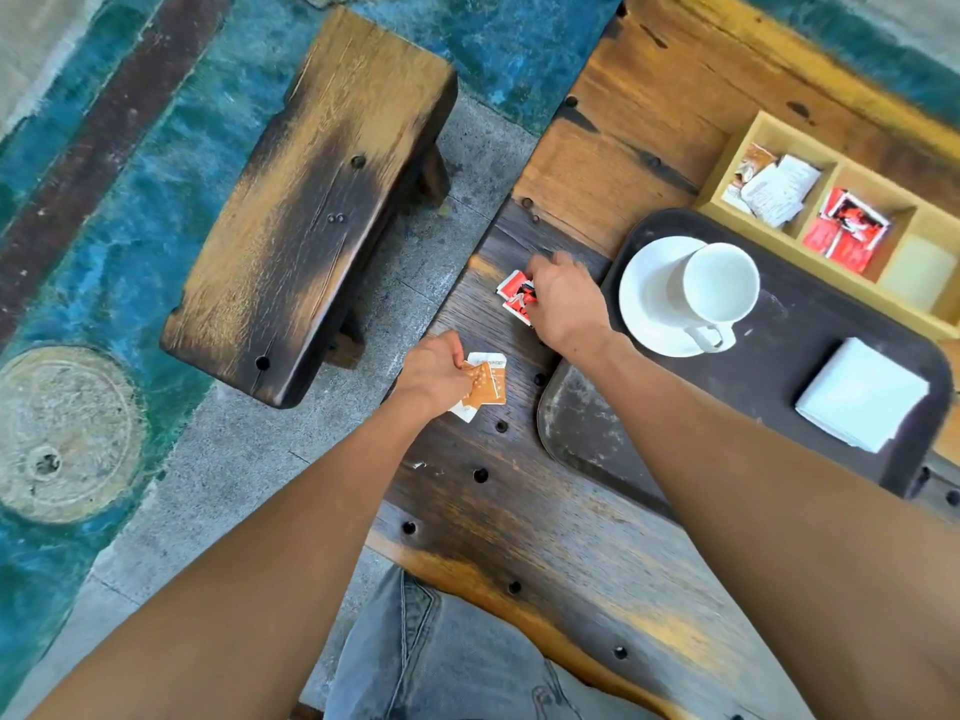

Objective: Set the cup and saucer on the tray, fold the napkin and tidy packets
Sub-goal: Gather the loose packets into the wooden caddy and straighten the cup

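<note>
**Packets gathered at the worktop's edge**

A white cup [719, 283] is seen upright on its saucer [649, 304], both set on the dark tray [810, 366], with a folded white napkin [862, 394] well apart from them on the same tray. Orange and white packets [485, 384] are pinched in the closed left hand [434, 374]. Red packets [516, 296] are covered by the right hand [563, 301], fingers curled onto them; a firm grip cannot be confirmed. Both lots lie near the worktop [545, 511] edge. More packets are held in the wooden organiser [841, 166] beside the tray's far side.
</note>
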### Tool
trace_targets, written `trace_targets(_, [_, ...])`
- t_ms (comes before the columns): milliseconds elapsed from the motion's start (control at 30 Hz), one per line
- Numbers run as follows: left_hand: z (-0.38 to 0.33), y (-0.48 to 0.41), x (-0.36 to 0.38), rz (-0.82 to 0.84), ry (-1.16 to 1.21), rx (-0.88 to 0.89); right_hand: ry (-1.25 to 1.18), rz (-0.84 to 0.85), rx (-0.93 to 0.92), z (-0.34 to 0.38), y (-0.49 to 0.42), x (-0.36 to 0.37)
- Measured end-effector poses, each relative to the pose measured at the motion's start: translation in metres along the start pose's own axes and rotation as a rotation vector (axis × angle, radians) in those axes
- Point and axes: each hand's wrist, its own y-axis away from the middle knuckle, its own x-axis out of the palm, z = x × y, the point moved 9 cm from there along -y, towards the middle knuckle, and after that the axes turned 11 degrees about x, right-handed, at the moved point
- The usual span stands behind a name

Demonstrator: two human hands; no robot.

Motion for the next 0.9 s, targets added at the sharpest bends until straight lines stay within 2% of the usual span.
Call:
trace_targets(133, [0.000, 0.002, 0.002, -0.002, 0.045, 0.006, -0.146, -0.010, 0.015, -0.014, 0.030, -0.004])
trace_targets(300, [0.001, 0.026, 0.002, -0.243, 0.090, 0.081, -0.439, 0.002, 0.147, -0.051, 0.072, -0.003])
trace_targets(400, [0.006, 0.048, 0.011, -0.324, 0.192, 0.088, -0.613, 0.015, 0.271, -0.083, 0.096, 0.001])
trace_targets(500, [0.005, 0.058, 0.027, -0.306, 0.251, 0.072, -0.699, 0.056, 0.403, -0.119, 0.116, 0.012])
trace_targets(667, [-0.014, 0.066, 0.044, -0.253, 0.401, -0.003, -0.980, 0.113, 0.670, -0.188, 0.151, 0.029])
trace_targets(800, [-0.053, 0.074, 0.046, -0.253, 0.506, 0.020, -1.104, 0.093, 0.747, -0.241, 0.173, 0.031])
trace_targets(900, [-0.092, 0.080, 0.049, -0.236, 0.497, 0.074, -1.185, 0.087, 0.785, -0.278, 0.188, 0.035])
